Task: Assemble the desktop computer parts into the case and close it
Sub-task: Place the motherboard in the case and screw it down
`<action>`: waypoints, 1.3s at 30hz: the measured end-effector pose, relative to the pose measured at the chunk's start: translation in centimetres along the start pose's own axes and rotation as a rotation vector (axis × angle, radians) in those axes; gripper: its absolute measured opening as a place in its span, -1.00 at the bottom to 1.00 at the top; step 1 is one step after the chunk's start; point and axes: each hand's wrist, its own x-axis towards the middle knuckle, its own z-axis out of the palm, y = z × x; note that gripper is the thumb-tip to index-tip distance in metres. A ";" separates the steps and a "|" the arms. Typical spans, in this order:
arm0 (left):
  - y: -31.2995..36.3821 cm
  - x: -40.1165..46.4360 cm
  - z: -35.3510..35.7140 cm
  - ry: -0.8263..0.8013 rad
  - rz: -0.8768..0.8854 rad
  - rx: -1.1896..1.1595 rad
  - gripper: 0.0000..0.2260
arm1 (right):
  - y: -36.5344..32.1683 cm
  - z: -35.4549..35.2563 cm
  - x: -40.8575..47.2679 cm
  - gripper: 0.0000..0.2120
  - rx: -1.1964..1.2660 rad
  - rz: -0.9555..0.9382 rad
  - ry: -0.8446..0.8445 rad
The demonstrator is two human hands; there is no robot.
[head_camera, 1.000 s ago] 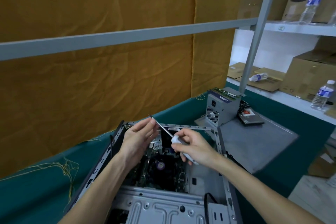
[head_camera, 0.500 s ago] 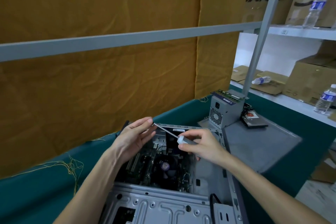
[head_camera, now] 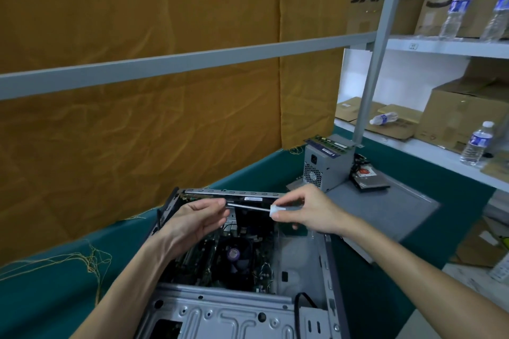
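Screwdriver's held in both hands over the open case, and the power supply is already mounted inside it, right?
Not quite. The head view shows the power supply outside the case, standing on the detached side panel. Both hands do hold the screwdriver.

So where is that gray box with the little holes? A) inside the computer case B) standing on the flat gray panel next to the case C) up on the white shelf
B: the gray power supply box stands on the flat gray side panel, outside the open case.
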 end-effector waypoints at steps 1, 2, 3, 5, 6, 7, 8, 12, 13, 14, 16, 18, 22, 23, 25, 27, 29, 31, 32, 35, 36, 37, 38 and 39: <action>-0.1 0.0 0.4 0.002 0.027 0.028 -0.82 | -0.1 -0.5 -0.2 -0.79 0.077 0.063 -0.021; -0.2 -0.1 0.8 0.001 0.054 0.064 -0.80 | -0.2 -1.1 -0.3 -0.79 0.123 0.117 -0.031; -0.3 -0.2 1.2 -0.004 0.078 0.097 -0.80 | -0.3 -1.8 -0.5 -0.77 0.144 0.162 -0.038; -0.4 -0.3 1.9 -0.027 0.117 0.171 -0.81 | -0.4 -3.2 -0.7 -0.71 0.158 0.223 -0.041; -0.5 -0.3 2.0 -0.039 0.139 0.231 -0.82 | -0.5 -3.9 -0.8 -0.70 0.163 0.241 -0.048; -0.6 -0.4 2.1 -0.056 0.166 0.305 -0.83 | -0.6 -4.4 -0.9 -0.71 0.173 0.249 -0.057; -0.6 -0.4 2.2 -0.079 0.193 0.393 -0.84 | -0.7 -4.8 -1.0 -0.72 0.192 0.246 -0.056; -1.4 0.3 2.4 -0.114 0.337 0.864 -0.92 | -0.9 -5.1 -0.8 -0.72 0.164 0.176 0.091; -1.8 0.6 2.7 -0.099 0.364 0.949 -0.89 | -1.1 -4.9 -0.7 -0.72 0.115 0.149 0.121; -2.1 0.9 3.2 -0.088 0.381 1.022 -0.87 | -1.4 -4.7 -0.5 -0.72 0.058 0.117 0.143; -2.9 1.3 4.2 -0.088 0.421 1.179 -0.85 | -2.2 -4.2 -0.3 -0.73 -0.136 0.035 0.175; -3.6 1.8 5.1 -0.087 0.450 1.347 -0.84 | -2.8 -3.6 -0.1 -0.74 -0.365 -0.030 0.202; -4.5 2.3 5.9 -0.190 0.405 1.551 -0.73 | -3.3 -2.0 0.3 -0.70 -0.553 -0.070 0.175; -4.7 2.4 6.0 -0.233 0.382 1.549 -0.67 | -3.3 -1.6 0.5 -0.68 -0.589 -0.072 0.164; -4.9 2.4 6.3 -0.285 0.349 1.555 -0.60 | -3.4 -1.0 0.9 -0.66 -0.657 -0.070 0.150; -5.1 2.6 6.5 -0.296 0.316 1.613 -0.56 | -3.3 -0.4 1.4 -0.67 -0.710 -0.061 0.144; -5.3 2.8 6.6 -0.312 0.239 1.655 -0.54 | -3.1 0.2 1.9 -0.69 -0.746 -0.063 0.130; -5.6 3.0 6.7 -0.332 0.184 1.694 -0.53 | -2.7 0.9 2.3 -0.71 -0.765 -0.085 0.110; -5.7 3.2 6.7 -0.334 0.174 1.704 -0.55 | -2.5 1.1 2.5 -0.71 -0.773 -0.095 0.098; -5.9 3.4 6.6 -0.324 0.172 1.689 -0.56 | -1.7 1.4 2.7 -0.71 -0.785 -0.105 0.072; -5.9 3.4 6.6 -0.318 0.174 1.673 -0.54 | -1.5 1.5 2.8 -0.71 -0.794 -0.107 0.063; -5.9 3.3 6.5 -0.316 0.176 1.649 -0.53 | -1.4 1.7 2.8 -0.71 -0.807 -0.106 0.055; -5.9 3.3 6.4 -0.316 0.180 1.619 -0.52 | -1.2 1.8 2.8 -0.71 -0.818 -0.103 0.052; -5.9 3.3 6.4 -0.314 0.188 1.590 -0.53 | -1.0 1.8 2.9 -0.71 -0.820 -0.100 0.054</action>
